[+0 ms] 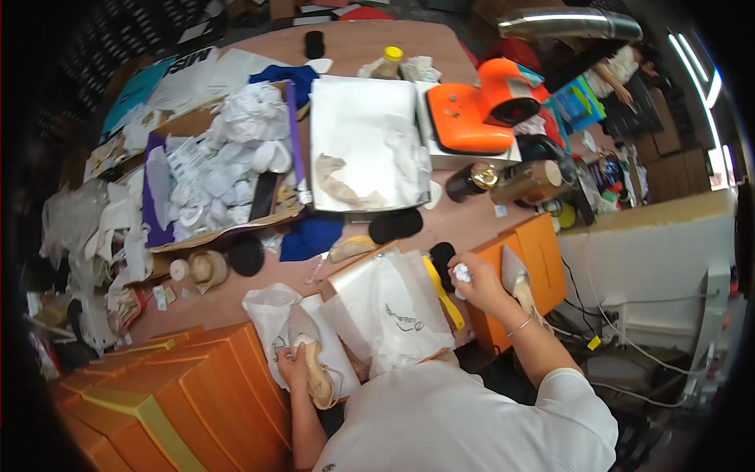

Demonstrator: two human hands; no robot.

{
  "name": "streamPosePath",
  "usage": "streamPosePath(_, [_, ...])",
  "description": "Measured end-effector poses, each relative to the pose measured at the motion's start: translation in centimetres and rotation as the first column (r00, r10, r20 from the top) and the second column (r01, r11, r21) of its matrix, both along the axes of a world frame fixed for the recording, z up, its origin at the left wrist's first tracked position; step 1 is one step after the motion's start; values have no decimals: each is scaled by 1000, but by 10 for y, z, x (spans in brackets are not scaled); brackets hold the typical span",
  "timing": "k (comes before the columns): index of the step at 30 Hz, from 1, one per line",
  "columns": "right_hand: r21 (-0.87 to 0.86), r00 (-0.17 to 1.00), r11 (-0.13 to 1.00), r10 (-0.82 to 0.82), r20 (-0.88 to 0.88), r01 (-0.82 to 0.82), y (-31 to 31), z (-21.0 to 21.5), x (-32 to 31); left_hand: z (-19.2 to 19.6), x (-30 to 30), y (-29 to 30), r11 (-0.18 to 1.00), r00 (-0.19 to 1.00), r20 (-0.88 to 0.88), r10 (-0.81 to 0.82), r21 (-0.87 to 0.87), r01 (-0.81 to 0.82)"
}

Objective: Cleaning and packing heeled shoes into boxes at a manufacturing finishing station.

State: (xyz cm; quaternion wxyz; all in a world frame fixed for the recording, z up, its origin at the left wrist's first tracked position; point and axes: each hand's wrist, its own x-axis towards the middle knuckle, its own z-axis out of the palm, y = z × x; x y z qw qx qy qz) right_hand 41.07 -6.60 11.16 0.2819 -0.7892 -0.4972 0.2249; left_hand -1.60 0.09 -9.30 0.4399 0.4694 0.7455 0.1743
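Observation:
My left hand (292, 366) is closed on a pale pointed shoe (305, 329) with a beige lining and strap. Beneath that shoe lie white tissue and a white sheet (338, 358). My right hand (481, 287) is raised, its fingers pinching a crumpled wad of white paper (462, 273). Just right of it, a second pale shoe (516, 275) rests against an orange box (543, 259). Between my hands sits an open shoebox lined with white tissue paper (397, 311), which has dark script on it. A yellow-handled tool (444, 293) lies along its right side.
Stacked orange boxes (212, 385) fill the lower left. A purple-edged carton (295, 141) holds crumpled paper, beside a white box lid (354, 102) with paper on it. Farther right are an orange machine (464, 118), a dark jar (470, 182) and a glass jar (531, 182).

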Motion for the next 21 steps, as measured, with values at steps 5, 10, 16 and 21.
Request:
streamPosePath(5, [-110, 878, 908, -352, 326, 404, -124, 21, 92, -29, -25, 3, 999, 991, 135, -6, -34, 11])
streamPosePath(10, [-165, 883, 943, -196, 427, 290, -165, -22, 92, 0, -8, 11, 995, 977, 206, 55, -96, -35])
streamPosePath(16, [-55, 837, 977, -147, 527, 206, -170, -36, 92, 63, 9, -1, 903, 986, 7, -169, 401, 152])
streamPosePath(21, [-182, 813, 980, 169, 557, -79, -178, -32, 114, 164, 123, -32, 848, 809, 336, -483, 410, 336])
